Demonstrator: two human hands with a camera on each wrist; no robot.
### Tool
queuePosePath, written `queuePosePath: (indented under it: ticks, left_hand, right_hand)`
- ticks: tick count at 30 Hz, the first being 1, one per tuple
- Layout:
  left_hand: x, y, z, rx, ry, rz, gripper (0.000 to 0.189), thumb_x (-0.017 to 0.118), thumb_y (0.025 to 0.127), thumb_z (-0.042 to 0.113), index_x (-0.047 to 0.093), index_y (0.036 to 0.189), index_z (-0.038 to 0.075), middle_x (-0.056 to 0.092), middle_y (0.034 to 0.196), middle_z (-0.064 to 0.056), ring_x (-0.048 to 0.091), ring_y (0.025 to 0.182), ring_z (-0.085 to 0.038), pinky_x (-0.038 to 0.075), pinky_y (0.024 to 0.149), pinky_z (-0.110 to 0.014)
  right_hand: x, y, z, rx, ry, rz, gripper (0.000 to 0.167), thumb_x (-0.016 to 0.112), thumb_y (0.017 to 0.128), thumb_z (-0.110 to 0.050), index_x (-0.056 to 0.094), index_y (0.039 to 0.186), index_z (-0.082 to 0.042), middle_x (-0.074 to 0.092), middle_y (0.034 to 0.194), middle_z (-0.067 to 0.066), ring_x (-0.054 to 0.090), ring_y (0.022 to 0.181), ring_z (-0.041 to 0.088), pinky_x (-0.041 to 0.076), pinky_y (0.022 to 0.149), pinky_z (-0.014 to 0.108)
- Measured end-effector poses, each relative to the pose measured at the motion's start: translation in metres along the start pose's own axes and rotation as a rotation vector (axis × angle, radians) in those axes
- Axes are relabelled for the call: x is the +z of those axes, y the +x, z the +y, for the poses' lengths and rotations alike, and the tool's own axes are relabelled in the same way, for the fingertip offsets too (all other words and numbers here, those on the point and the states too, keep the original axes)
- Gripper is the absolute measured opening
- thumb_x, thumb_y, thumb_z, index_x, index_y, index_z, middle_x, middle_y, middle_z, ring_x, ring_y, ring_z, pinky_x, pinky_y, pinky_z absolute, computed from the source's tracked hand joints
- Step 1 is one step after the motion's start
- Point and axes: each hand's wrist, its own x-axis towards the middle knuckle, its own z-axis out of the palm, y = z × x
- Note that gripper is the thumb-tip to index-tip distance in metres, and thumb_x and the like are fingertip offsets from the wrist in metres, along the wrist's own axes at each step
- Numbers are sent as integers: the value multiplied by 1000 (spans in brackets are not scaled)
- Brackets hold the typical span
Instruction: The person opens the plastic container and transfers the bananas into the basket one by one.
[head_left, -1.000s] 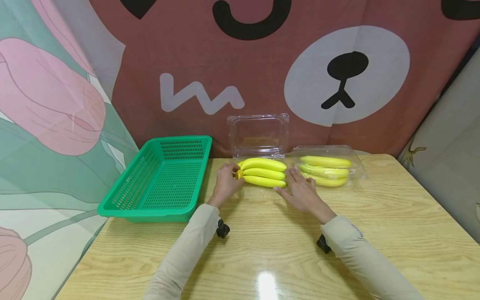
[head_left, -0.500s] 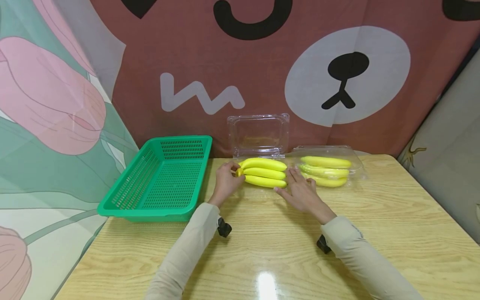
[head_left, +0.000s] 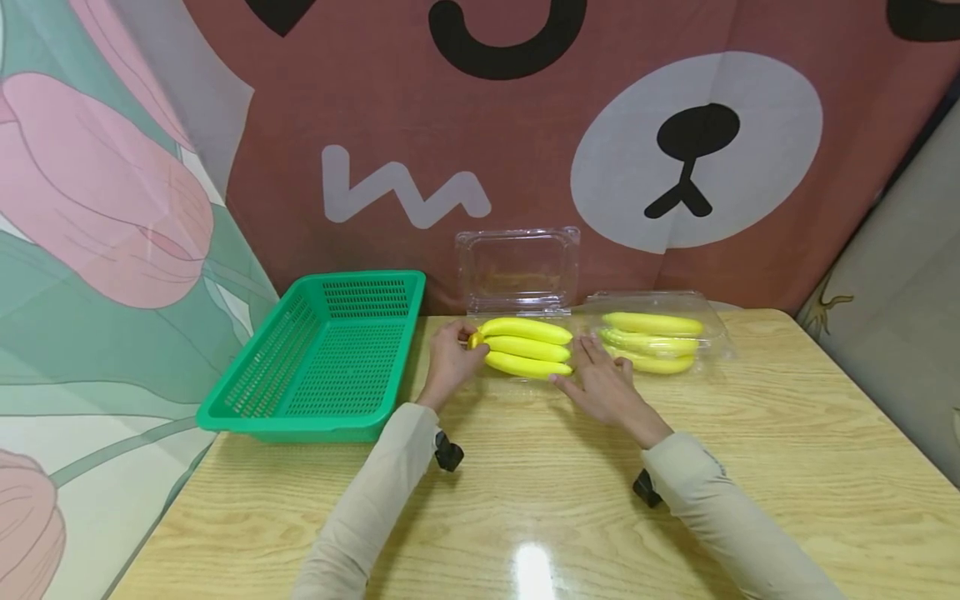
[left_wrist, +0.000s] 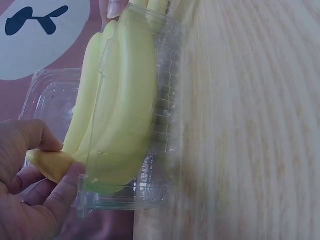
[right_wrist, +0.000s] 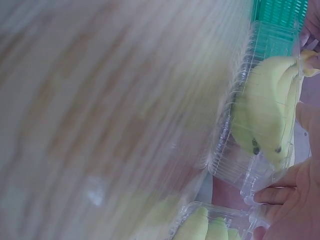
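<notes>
My left hand (head_left: 450, 362) pinches the stem of a bunch of yellow bananas (head_left: 528, 348), thumb and fingers on the brownish stem end (left_wrist: 52, 164). The bunch lies in a clear plastic clamshell box (left_wrist: 165, 100) whose lid (head_left: 517, 268) stands raised at the back. At the right end of that box is my right hand (head_left: 603, 383), its fingers fairly straight along the rim and its thumb near the front corner. In the right wrist view, the right fingers (right_wrist: 277, 195) reach the box's end wall, with the banana tips just beside them.
A second clear box (head_left: 716, 333) with more bananas (head_left: 652, 325) inside stands right of the first, its cover down. On the left is a green perforated plastic basket (head_left: 300, 425). The wooden table (head_left: 517, 500) ends at a printed cloth backdrop (head_left: 375, 100).
The banana bunch has turned slightly and edged to the left, its stem drawn further under the left fingers. The right hand has stayed in place at the box's end.
</notes>
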Motion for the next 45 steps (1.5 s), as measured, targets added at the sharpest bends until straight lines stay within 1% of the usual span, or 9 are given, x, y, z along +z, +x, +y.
queuePosePath:
  ticks: [4, 9, 15, 18, 24, 32, 35, 39, 45]
  left_hand:
    - [-2, 1, 1, 18, -2, 19, 21, 77, 76, 4, 66, 93, -2, 60, 95, -16, 65, 81, -28, 55, 69, -32]
    - [-5, 0, 1, 43, -18, 41, 20, 77, 76, 2, 65, 91, -2, 60, 97, -16, 64, 85, -29, 55, 70, -35]
    - [-11, -3, 5, 65, -13, 45, 18, 76, 76, 1, 65, 90, -2, 59, 98, -17, 63, 84, -29, 56, 68, -34]
    - [-14, -3, 7, 63, 5, 61, 18, 76, 77, 3, 65, 91, -1, 59, 98, -16, 64, 82, -28, 56, 68, -33]
    - [-21, -4, 13, 67, 44, 112, 18, 77, 78, 7, 67, 91, 1, 59, 94, -14, 63, 81, -26, 55, 68, -34]
    - [-34, -6, 16, 105, -4, 153, 18, 75, 76, 4, 67, 90, -1, 57, 92, -15, 65, 84, -27, 56, 68, -35]
    - [-39, -7, 16, 92, -26, 164, 17, 75, 77, 4, 67, 91, -1, 58, 93, -15, 65, 83, -27, 56, 67, -35]
    - [-44, -10, 17, 78, -45, 173, 17, 75, 78, 5, 67, 91, 0, 59, 94, -14, 65, 83, -28, 57, 67, -36]
    - [-50, -12, 17, 70, -53, 181, 17, 75, 79, 6, 68, 93, 1, 61, 95, -13, 64, 83, -26, 57, 68, -35]
  right_hand:
    - [-1, 0, 0, -1, -2, 5, 84, 41, 99, -56, 22, 149, 9, 21, 154, 25, 11, 144, 38, 25, 93, 61]
    - [-1, 0, 0, -8, -6, 4, 84, 42, 99, -54, 21, 148, 10, 20, 154, 27, 11, 143, 39, 25, 96, 61]
    - [-1, 1, -1, -8, -5, -6, 85, 40, 100, -55, 20, 148, 12, 18, 154, 28, 9, 143, 40, 21, 102, 63]
    - [0, 2, 0, -15, -4, 1, 84, 39, 100, -55, 20, 148, 12, 18, 154, 28, 10, 143, 41, 20, 103, 64]
    - [0, 2, -1, -41, -14, 13, 80, 42, 101, -50, 24, 146, 13, 22, 153, 29, 15, 142, 41, 23, 104, 64]
    - [1, 3, -4, -53, 0, 22, 73, 46, 102, -42, 26, 146, 12, 22, 152, 28, 18, 142, 40, 21, 106, 65]
    - [1, 4, -5, -68, 14, 25, 71, 47, 102, -39, 25, 146, 13, 22, 152, 30, 18, 141, 42, 21, 107, 64]
    - [2, 6, -7, -96, 21, 39, 70, 48, 102, -36, 25, 145, 14, 23, 150, 33, 20, 140, 45, 21, 109, 61]
    - [5, 8, -8, -101, 32, 31, 73, 46, 102, -39, 23, 145, 16, 23, 149, 35, 19, 140, 45, 17, 113, 53]
